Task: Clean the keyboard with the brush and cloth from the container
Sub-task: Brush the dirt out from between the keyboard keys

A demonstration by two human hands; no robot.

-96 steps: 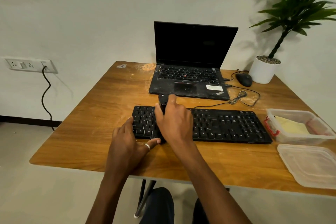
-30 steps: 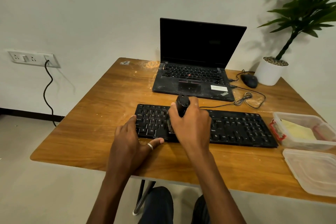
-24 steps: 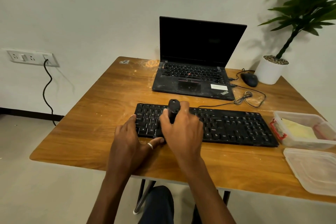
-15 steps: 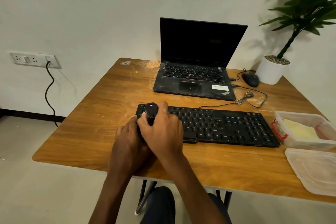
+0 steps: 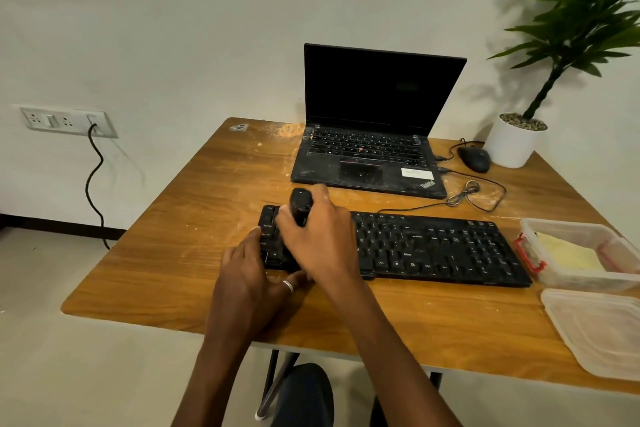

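Gripping the brush (image 5: 300, 204) is the right hand (image 5: 318, 239): its grip is clamped round the black handle, whose rounded top is seen projecting above the knuckles. The bristles are hidden beneath the hand, so contact with the keys cannot be confirmed. This hand is positioned over the left end of the keyboard (image 5: 433, 246).

The left hand (image 5: 249, 277) is laid against that same end, fingers extended over the outermost keys and thumb stretched along the near edge. Its grip is apart and nothing is held. A ring (image 5: 288, 286) is noted on the thumb.

The keyboard is set roughly parallel to the near edge of the desk (image 5: 207, 218), with a band of wood between the two. A broad stretch of wood is seen from the keyboard's left end out to the desk's left edge. The right end of the keyboard is just beside the container (image 5: 530, 222), which stands open at the right edge with the yellow cloth (image 5: 568, 255) lying inside. The lid (image 5: 595, 329) is placed near the near right corner.

Behind the keyboard a laptop (image 5: 367, 149) is open, separated from it by a narrow strip of desk. A cable (image 5: 471, 192) is looped in that strip to the right. A mouse (image 5: 474, 158) and a white plant pot (image 5: 512, 146) are found at the far right corner.
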